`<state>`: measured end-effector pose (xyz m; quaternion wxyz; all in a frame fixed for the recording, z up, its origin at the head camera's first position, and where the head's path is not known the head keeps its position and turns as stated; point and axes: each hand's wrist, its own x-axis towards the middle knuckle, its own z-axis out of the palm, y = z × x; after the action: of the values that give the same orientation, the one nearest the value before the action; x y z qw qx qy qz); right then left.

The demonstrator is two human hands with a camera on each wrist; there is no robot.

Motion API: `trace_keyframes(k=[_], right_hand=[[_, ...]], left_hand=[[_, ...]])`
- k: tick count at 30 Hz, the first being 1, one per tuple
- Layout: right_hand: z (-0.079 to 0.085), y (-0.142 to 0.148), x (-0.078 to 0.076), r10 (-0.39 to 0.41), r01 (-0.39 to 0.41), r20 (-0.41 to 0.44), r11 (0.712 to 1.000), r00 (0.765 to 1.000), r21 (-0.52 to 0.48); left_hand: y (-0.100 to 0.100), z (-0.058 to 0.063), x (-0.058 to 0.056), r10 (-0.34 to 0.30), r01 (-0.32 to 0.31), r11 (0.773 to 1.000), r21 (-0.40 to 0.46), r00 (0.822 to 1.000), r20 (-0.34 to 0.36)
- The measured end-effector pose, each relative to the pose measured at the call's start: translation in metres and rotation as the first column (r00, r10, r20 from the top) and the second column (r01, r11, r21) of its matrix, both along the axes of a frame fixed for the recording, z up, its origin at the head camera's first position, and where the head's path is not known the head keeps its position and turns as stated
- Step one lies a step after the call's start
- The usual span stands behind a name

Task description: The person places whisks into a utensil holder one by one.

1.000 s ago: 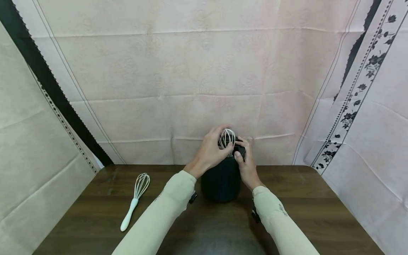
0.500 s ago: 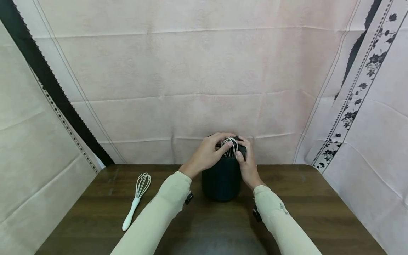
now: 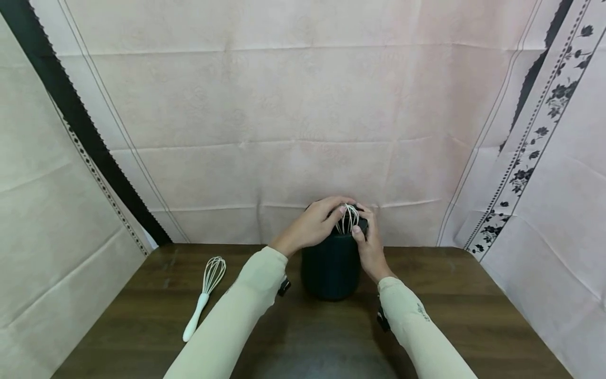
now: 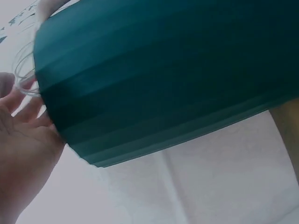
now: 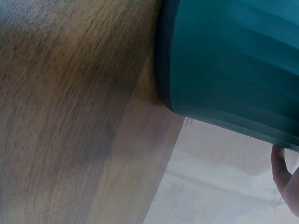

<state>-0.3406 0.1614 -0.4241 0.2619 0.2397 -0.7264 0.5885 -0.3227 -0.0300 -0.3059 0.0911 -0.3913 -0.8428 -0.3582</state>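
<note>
A dark green ribbed utensil holder [image 3: 330, 268] stands upright near the table's back edge. Out of its dark mouth rises the white wire head of a whisk [image 3: 347, 218], its lower part hidden inside. My left hand [image 3: 314, 223] curves round the left of the wires, thumb and fingertips right at them; the left wrist view has the wire loops [image 4: 25, 77] between thumb and fingers. On the other side my right hand [image 3: 371, 247] grips the holder's rim, thumb at the front. In the right wrist view a finger [image 5: 280, 168] shows by the green wall [image 5: 238, 70].
A second whisk [image 3: 203, 300], with white wires and a pale handle, lies on the dark wooden table [image 3: 312, 347] left of my left forearm. Pale patterned cloth [image 3: 293, 116] hangs behind the table and at both sides.
The whisk head has sunk lower into the holder and shifted right. My left hand has come down with it, while my right hand keeps its place at the rim.
</note>
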Motion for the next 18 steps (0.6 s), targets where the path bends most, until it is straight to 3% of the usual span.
trace_keyframes(k=[3, 6, 12, 15, 18], right_hand=[[0.0, 0.0, 0.0, -0.019, 0.019, -0.01, 1.0, 1.0, 0.0], [0.0, -0.002, -0.001, -0.026, 0.026, -0.019, 1.0, 0.999, 0.006], [0.001, -0.004, -0.003, -0.032, 0.033, -0.024, 0.999, 0.999, 0.023], [0.0, -0.002, -0.002, -0.039, 0.04, -0.017, 0.999, 0.999, 0.023], [-0.002, 0.001, -0.001, -0.041, 0.041, -0.007, 0.999, 0.999, 0.022]], left_hand=[[-0.004, 0.004, 0.004, -0.001, 0.002, 1.0, 0.02, 0.999, -0.033], [-0.015, 0.013, 0.012, 0.016, -0.008, 0.994, 0.11, 0.998, -0.065], [-0.054, 0.032, 0.033, 0.095, -0.047, 0.951, 0.305, 0.985, -0.145], [-0.078, 0.028, 0.04, 0.134, -0.078, 0.937, 0.342, 0.981, -0.143], [-0.103, 0.017, 0.046, 0.191, -0.153, 0.932, 0.328, 0.978, -0.084]])
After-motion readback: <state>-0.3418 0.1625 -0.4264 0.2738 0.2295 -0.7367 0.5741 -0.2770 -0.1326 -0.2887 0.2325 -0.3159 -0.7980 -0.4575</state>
